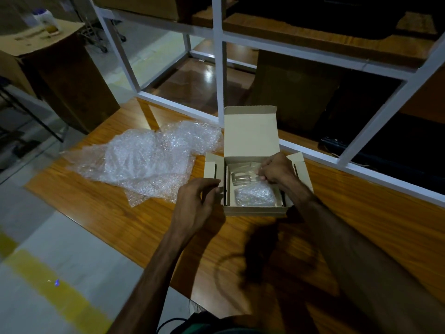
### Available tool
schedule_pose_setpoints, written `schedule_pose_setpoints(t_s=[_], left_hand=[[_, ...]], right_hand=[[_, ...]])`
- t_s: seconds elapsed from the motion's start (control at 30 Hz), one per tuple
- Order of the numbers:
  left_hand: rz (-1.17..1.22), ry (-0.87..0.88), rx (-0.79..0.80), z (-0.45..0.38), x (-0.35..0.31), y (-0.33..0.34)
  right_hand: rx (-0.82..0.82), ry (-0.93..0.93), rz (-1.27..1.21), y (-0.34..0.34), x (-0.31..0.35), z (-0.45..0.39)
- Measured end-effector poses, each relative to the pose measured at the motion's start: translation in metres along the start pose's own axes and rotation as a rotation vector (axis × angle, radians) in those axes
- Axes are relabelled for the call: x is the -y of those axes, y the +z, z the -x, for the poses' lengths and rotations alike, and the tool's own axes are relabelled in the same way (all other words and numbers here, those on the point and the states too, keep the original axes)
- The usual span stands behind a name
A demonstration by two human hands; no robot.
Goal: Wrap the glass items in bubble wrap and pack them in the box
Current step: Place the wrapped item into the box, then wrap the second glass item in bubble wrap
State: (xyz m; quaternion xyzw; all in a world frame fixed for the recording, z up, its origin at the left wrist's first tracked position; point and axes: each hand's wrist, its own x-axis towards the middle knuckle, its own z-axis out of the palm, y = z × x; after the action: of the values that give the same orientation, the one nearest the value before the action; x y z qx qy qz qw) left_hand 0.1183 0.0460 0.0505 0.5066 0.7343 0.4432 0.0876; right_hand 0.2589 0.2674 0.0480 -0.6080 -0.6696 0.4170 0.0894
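Note:
A small open cardboard box [250, 138] stands on the wooden table, lid raised toward the back. Inside at the front lies a bundle wrapped in bubble wrap [255, 195]. Behind it sits a clear glass item [242, 178], partly under thin clear film. My right hand [275, 170] is inside the box at its right side, fingers curled and pinching the film beside the glass item. My left hand [198, 203] grips the box's left wall and side flap. Loose bubble wrap sheets [144, 160] lie spread on the table left of the box.
The wooden table [385, 227] has its left edge running diagonally, with grey floor and a yellow stripe [55, 290] beyond. A white metal shelf frame [220, 68] rises right behind the box. A tall cardboard carton [60, 75] stands at the far left.

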Motion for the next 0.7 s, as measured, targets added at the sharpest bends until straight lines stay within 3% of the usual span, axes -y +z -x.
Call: schedule_pose_setpoints(t_s=[0.2,0.43,0.6,0.7], left_hand=[[0.050,-0.042,-0.015,-0.001,0.001,0.000],[0.047,-0.092,-0.016,-0.010,0.034,-0.017],[-0.341,-0.007,0.053,-0.029,0.097,-0.053],[-0.658,-0.039,0.147,-0.047,0.132,-0.077]], right_hand=[[-0.014,-0.061,-0.157,-0.001,-0.009,0.010],[-0.029,-0.075,-0.095,0.000,-0.012,0.011],[-0.234,-0.214,0.203,0.002,-0.007,0.018],[-0.213,-0.398,0.177,0.007,0.000,0.036]])
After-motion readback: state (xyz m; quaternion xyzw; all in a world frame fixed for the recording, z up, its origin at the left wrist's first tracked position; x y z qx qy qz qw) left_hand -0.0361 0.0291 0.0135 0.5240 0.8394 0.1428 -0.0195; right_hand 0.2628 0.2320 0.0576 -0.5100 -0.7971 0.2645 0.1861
